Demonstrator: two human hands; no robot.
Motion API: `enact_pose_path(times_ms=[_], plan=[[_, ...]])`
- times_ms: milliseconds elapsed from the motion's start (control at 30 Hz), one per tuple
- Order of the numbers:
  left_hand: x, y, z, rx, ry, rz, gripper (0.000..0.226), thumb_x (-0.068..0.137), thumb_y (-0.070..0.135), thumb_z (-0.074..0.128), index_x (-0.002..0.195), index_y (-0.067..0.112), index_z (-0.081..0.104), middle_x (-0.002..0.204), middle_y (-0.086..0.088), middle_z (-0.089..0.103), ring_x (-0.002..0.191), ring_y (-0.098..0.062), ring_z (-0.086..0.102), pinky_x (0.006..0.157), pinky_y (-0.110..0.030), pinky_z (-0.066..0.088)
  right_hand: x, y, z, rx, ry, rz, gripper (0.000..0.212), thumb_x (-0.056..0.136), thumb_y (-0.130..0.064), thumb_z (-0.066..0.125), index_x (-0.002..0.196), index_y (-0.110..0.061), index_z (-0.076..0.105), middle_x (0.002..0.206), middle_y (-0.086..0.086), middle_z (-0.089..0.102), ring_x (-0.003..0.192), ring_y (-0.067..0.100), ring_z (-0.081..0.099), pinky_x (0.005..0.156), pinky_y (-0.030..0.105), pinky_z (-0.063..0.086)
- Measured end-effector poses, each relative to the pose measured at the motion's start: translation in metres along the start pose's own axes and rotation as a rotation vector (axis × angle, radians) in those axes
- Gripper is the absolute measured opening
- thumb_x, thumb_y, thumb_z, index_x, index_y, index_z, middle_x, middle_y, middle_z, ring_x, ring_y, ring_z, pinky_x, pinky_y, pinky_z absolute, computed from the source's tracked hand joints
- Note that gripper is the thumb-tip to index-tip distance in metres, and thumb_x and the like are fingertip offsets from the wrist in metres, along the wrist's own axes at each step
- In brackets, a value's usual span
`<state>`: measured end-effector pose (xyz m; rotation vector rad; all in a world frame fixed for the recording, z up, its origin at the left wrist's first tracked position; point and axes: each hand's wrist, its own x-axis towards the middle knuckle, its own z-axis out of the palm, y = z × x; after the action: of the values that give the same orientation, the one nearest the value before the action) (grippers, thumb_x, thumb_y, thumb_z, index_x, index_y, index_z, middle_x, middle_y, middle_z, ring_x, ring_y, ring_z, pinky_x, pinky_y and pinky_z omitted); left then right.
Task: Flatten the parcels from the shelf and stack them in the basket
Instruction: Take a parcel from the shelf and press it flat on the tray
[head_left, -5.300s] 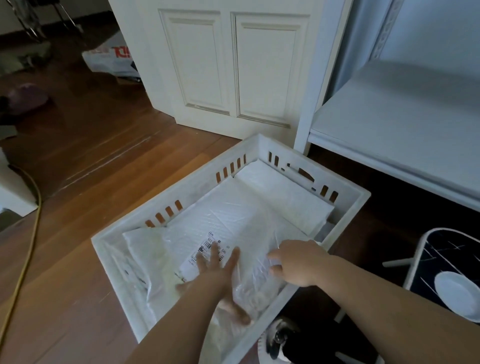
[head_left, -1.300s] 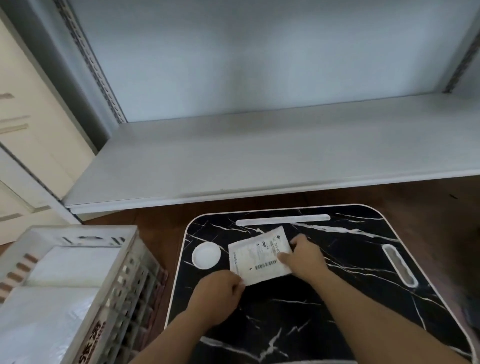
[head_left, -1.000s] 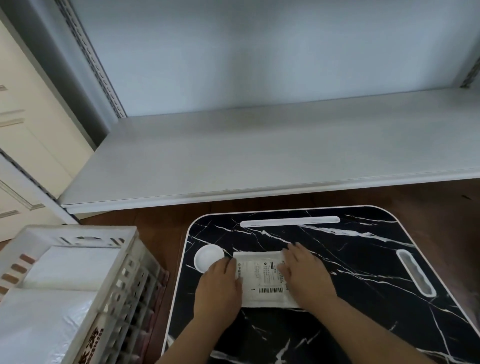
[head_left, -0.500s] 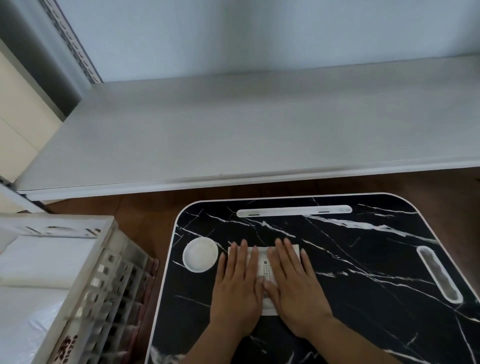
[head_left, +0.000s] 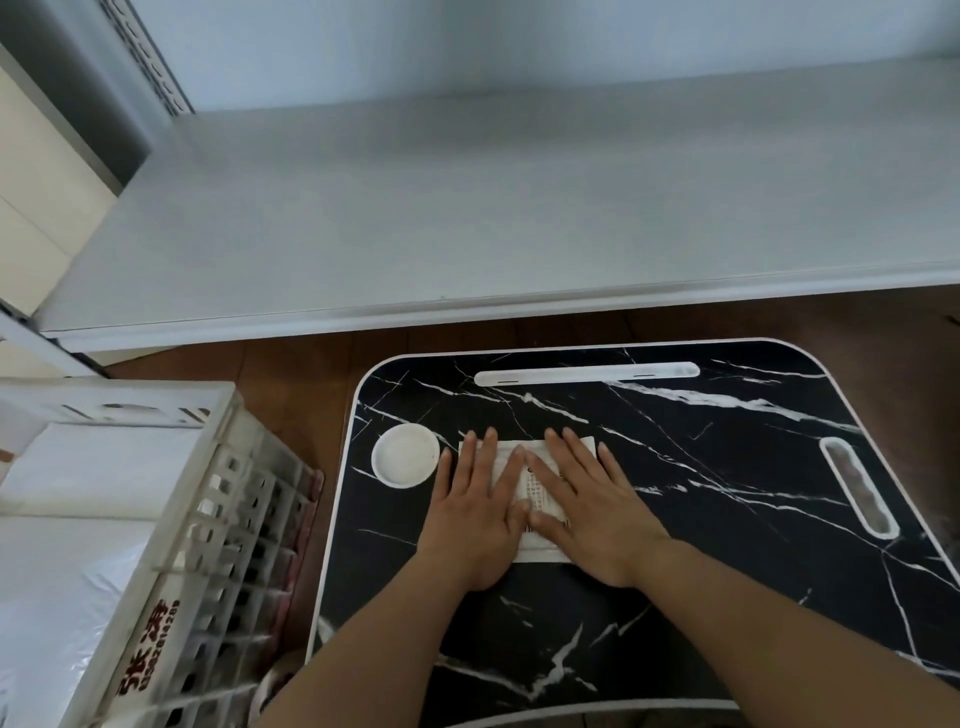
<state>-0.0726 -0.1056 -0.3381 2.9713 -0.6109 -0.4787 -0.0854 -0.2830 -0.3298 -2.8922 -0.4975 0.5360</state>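
- While both palms press down, a small white parcel (head_left: 537, 499) lies flat on the black marbled bench (head_left: 727, 519), mostly covered by the two hands.
- Spread wide with straight fingers, the left hand (head_left: 475, 514) bears on the parcel's left half; it grips nothing.
- Equally flat and open, the right hand (head_left: 589, 512) covers the right half, and the thumbs meet over the printed label in the middle.
- Just beside the left hand's fingertips sits a round white dish (head_left: 406, 454) set in the bench, apart from the parcel.
- To the left of the bench stands the white basket (head_left: 171, 571), with several flat white parcels (head_left: 78, 519) already layered inside; how many cannot be counted.
- Behind the bench runs the white shelf (head_left: 519, 208), and no parcel shows on the part in view, though its ends run out of frame.
- Judging from this, most of the job looks done: this parcel is in its flattening step and seems nearly smooth.
- What is left, by my reading, is to lift it and lay it on the stack in the basket, then check the shelf's unseen ends.
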Motion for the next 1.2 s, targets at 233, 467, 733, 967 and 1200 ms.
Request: enact_pose_path(times_ms=[233,467,733,967,1200], plan=[[0.003,-0.001,-0.002,0.006,-0.076,0.012,0.072,0.081,0.061,-0.013,0.146,0.034,-0.024,0.152,-0.002,-0.037,0.138,-0.021,-0.037,0.115,-0.047,-0.018,0.001,0.002,-0.004,-0.04,-0.101,-0.013,0.086,0.069,-0.076,-0.016,0.145,-0.036,-0.028,0.147,-0.005,-0.045,0.133,0.012,-0.045,0.114,0.045,-0.022],[-0.01,0.009,-0.019,-0.28,0.084,-0.341,0.087,0.089,0.06,0.049,0.153,0.027,0.0,0.159,-0.009,0.002,0.146,-0.027,0.008,0.118,-0.038,0.013,-0.009,-0.001,-0.022,0.275,0.24,0.364,0.101,0.076,-0.061,0.067,0.153,-0.02,0.015,0.158,0.004,0.013,0.143,0.02,0.017,0.117,0.036,0.024],[-0.038,-0.004,-0.067,-1.421,0.032,-0.775,0.027,0.082,0.009,0.073,0.107,0.008,0.062,0.111,-0.011,0.069,0.096,-0.024,0.067,0.086,-0.043,0.056,-0.02,-0.019,-0.053,1.206,0.073,0.651,0.027,0.076,-0.014,0.08,0.096,-0.001,0.067,0.083,0.013,0.075,0.075,0.027,0.073,0.081,0.047,0.057],[-0.087,-0.056,-0.136,-1.611,0.13,-0.492,0.022,0.088,0.004,0.065,0.109,0.01,0.065,0.106,-0.007,0.072,0.098,-0.024,0.069,0.086,-0.044,0.056,-0.015,-0.076,-0.128,1.388,0.104,0.317,0.018,0.088,-0.007,0.065,0.105,0.0,0.065,0.093,0.019,0.074,0.084,0.035,0.072,0.077,0.048,0.057],[-0.168,-0.145,-0.174,-1.658,0.453,-0.477,0.019,0.084,0.001,0.068,0.101,0.01,0.065,0.109,-0.011,0.071,0.097,-0.026,0.069,0.086,-0.044,0.056,0.027,-0.202,-0.168,1.169,0.225,0.043,0.006,0.084,-0.014,0.072,0.09,-0.016,0.07,0.087,0.004,0.075,0.078,0.025,0.073,0.08,0.044,0.058]])
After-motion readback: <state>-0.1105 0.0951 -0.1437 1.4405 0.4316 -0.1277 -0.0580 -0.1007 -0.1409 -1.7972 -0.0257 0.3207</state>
